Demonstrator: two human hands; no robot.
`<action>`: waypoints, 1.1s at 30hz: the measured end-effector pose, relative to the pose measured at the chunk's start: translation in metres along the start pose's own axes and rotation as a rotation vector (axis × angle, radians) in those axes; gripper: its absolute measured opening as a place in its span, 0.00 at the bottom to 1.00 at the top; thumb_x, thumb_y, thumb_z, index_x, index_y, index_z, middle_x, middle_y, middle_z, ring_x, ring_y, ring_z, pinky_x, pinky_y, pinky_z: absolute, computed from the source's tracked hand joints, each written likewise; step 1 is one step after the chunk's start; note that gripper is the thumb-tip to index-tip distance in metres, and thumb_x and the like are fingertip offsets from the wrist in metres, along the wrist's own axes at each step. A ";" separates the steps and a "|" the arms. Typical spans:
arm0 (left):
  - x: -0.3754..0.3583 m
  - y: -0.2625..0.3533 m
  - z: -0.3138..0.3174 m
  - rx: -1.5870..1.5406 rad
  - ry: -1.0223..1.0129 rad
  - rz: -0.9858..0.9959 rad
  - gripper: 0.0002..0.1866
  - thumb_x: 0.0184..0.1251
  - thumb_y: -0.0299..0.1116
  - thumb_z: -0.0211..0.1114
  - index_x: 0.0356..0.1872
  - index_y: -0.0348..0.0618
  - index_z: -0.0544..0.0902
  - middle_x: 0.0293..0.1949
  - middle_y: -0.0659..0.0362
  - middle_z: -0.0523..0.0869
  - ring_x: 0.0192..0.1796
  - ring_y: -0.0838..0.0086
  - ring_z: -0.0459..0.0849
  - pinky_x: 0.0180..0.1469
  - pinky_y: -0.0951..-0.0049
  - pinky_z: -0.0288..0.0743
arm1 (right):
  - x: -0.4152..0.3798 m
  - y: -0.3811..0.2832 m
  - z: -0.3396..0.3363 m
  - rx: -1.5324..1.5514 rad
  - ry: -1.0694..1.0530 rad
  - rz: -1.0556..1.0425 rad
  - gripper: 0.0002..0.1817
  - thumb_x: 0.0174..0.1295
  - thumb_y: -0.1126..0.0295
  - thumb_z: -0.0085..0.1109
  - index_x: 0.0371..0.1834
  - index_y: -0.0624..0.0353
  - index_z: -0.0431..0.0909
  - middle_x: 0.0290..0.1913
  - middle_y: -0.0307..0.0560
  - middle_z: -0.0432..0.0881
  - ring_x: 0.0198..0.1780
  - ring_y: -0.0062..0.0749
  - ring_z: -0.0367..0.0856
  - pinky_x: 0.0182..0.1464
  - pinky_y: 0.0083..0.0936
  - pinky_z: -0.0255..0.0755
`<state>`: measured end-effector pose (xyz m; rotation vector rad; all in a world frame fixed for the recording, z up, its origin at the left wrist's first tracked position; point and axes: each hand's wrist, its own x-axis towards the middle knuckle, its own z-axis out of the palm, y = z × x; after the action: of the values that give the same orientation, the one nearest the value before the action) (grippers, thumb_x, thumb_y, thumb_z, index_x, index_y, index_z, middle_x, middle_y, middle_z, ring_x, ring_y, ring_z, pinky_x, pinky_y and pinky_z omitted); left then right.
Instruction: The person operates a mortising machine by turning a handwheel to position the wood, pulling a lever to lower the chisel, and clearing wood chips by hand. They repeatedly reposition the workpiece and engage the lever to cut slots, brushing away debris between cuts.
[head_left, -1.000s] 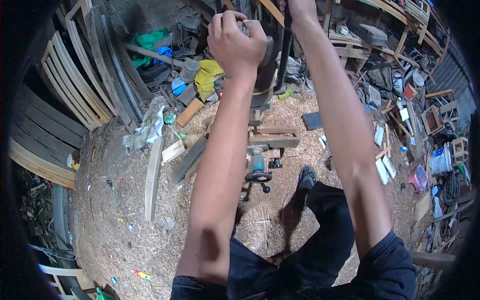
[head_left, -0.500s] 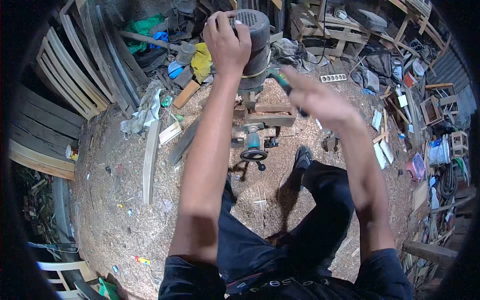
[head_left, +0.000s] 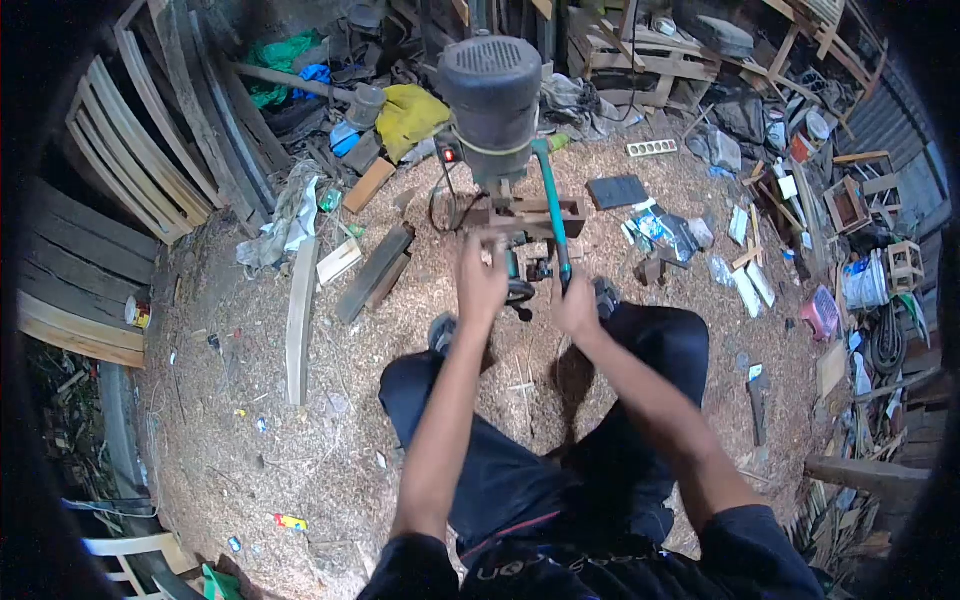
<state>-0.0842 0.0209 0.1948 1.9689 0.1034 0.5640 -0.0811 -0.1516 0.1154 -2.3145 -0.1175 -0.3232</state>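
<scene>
A floor-standing woodworking machine with a dark cylindrical motor (head_left: pixel 490 85) on top stands in front of me. Its long green lever (head_left: pixel 553 205) slants down toward me, and my right hand (head_left: pixel 577 310) is closed round the lower end. Just left of the black handwheel (head_left: pixel 519 292) is my left hand (head_left: pixel 482 280), its fingers bent and smeared by motion; whether it touches the wheel cannot be made out. Behind the hands, a wooden workpiece (head_left: pixel 530 213) sits on the machine's table, partly hidden by the lever.
Wood shavings cover the floor (head_left: pixel 270 440). Wooden offcuts (head_left: pixel 375 272) lie left of the machine, and a dark block (head_left: pixel 617 191) lies to its right. Curved boards (head_left: pixel 140 150) lean at the left. A power strip (head_left: pixel 651 148) and scrap piles lie farther back.
My left hand has come down from the motor top to beside the handwheel. My right hand has moved down and left, and the lever now points toward me. The red-lit switch has come into sight.
</scene>
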 end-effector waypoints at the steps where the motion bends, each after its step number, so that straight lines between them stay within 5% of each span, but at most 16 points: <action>1: -0.013 -0.023 0.006 0.031 -0.032 -0.024 0.10 0.70 0.29 0.59 0.47 0.37 0.79 0.47 0.44 0.83 0.52 0.46 0.81 0.58 0.56 0.72 | -0.003 0.002 0.004 0.010 -0.026 0.061 0.19 0.66 0.67 0.58 0.54 0.69 0.68 0.35 0.71 0.81 0.39 0.70 0.80 0.41 0.55 0.72; 4: -0.041 -0.073 0.025 0.098 -0.104 -0.195 0.11 0.69 0.28 0.60 0.49 0.36 0.79 0.49 0.44 0.84 0.54 0.52 0.83 0.54 0.61 0.76 | -0.018 0.004 0.010 0.028 -0.101 0.208 0.18 0.66 0.68 0.57 0.54 0.68 0.68 0.37 0.72 0.80 0.40 0.70 0.80 0.42 0.56 0.72; 8: -0.057 -0.127 0.048 0.186 -0.177 -0.209 0.13 0.72 0.32 0.58 0.53 0.38 0.78 0.52 0.41 0.82 0.53 0.47 0.81 0.56 0.56 0.74 | -0.010 0.011 0.022 0.052 -0.024 0.182 0.16 0.67 0.69 0.55 0.52 0.68 0.68 0.34 0.73 0.79 0.38 0.71 0.80 0.38 0.56 0.71; 9: -0.063 -0.130 0.050 0.210 -0.242 -0.319 0.19 0.74 0.35 0.57 0.61 0.38 0.75 0.61 0.39 0.77 0.62 0.46 0.76 0.64 0.57 0.69 | -0.012 0.016 0.026 0.069 -0.036 0.184 0.16 0.68 0.68 0.55 0.52 0.68 0.68 0.33 0.72 0.79 0.38 0.71 0.80 0.37 0.56 0.71; 13: -0.078 -0.154 0.066 0.197 -0.239 -0.220 0.29 0.75 0.36 0.56 0.73 0.37 0.63 0.74 0.41 0.62 0.77 0.46 0.56 0.77 0.61 0.54 | -0.015 0.024 0.035 0.080 -0.046 0.212 0.15 0.68 0.68 0.55 0.51 0.67 0.68 0.31 0.72 0.79 0.37 0.70 0.80 0.35 0.55 0.71; 21: -0.087 -0.153 0.081 0.206 -0.190 -0.163 0.38 0.71 0.33 0.58 0.78 0.40 0.52 0.79 0.39 0.47 0.80 0.44 0.46 0.78 0.54 0.46 | -0.019 0.032 0.045 0.132 -0.042 0.218 0.21 0.68 0.68 0.54 0.61 0.64 0.67 0.34 0.71 0.81 0.39 0.71 0.80 0.39 0.56 0.72; 33: -0.091 -0.149 0.084 0.137 -0.175 -0.134 0.42 0.69 0.33 0.60 0.78 0.37 0.48 0.78 0.35 0.40 0.80 0.41 0.40 0.79 0.52 0.42 | -0.022 0.049 0.060 0.117 -0.084 0.239 0.23 0.69 0.65 0.51 0.64 0.65 0.66 0.39 0.73 0.81 0.42 0.70 0.81 0.42 0.56 0.74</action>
<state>-0.1025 -0.0096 0.0046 2.1171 0.1668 0.3028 -0.0819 -0.1413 0.0355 -2.1975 0.0962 -0.0959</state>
